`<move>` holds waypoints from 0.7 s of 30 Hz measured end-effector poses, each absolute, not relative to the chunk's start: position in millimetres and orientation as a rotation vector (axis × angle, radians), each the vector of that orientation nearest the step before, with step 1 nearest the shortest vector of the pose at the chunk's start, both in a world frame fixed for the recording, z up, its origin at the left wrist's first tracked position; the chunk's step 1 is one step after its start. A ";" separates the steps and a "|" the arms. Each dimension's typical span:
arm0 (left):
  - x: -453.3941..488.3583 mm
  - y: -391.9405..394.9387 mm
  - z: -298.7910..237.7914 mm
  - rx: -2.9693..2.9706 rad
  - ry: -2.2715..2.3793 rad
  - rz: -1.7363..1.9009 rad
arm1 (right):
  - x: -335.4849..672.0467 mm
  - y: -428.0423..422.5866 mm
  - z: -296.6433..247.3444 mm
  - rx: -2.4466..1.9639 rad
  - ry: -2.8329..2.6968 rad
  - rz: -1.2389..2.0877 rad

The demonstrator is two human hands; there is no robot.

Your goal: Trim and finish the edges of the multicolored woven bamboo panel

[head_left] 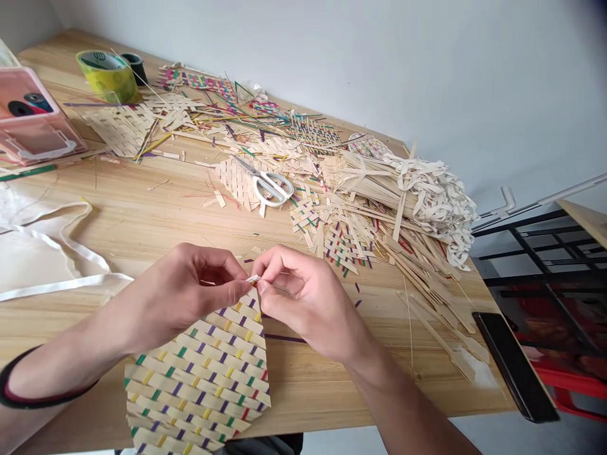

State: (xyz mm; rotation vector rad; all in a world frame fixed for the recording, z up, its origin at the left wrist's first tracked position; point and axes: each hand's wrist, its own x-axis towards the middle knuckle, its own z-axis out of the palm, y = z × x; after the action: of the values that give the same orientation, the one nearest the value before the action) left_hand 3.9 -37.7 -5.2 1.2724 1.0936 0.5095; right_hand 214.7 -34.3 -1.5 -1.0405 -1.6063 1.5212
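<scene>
A woven bamboo mat (199, 379) with green, purple, yellow and red strips lies on the wooden table (142, 221) near its front edge, its narrow end pointing away from me. My left hand (190, 294) and my right hand (303, 297) meet at that far tip. Both pinch a small pale strip end (253, 278) between thumb and forefinger. A dark band circles my left wrist.
White-handled scissors (268, 184) lie on woven scraps mid-table. Loose bamboo strips and woven pieces (360, 208) pile up behind and to the right. Yellow tape roll (109, 76) and pink box (28, 117) sit far left, white ribbon (57, 284) left, a black phone (515, 366) at the right edge.
</scene>
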 end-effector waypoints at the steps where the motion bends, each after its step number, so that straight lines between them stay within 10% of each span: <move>1: 3.6 -37.7 -4.5 1.276 1.095 0.516 | 213.9 -34.1 -0.1 -1.048 -1.617 1.509; 21: 17.3 -30.2 126.5 1.955 1.282 1.299 | 198.9 -19.1 122.1 -0.738 -1.739 0.650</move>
State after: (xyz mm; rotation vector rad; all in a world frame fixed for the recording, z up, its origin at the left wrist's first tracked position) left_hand 17.3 -30.2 126.5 1.9554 1.2817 1.2992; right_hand 198.9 -19.1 122.1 -0.7383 -1.7392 0.6503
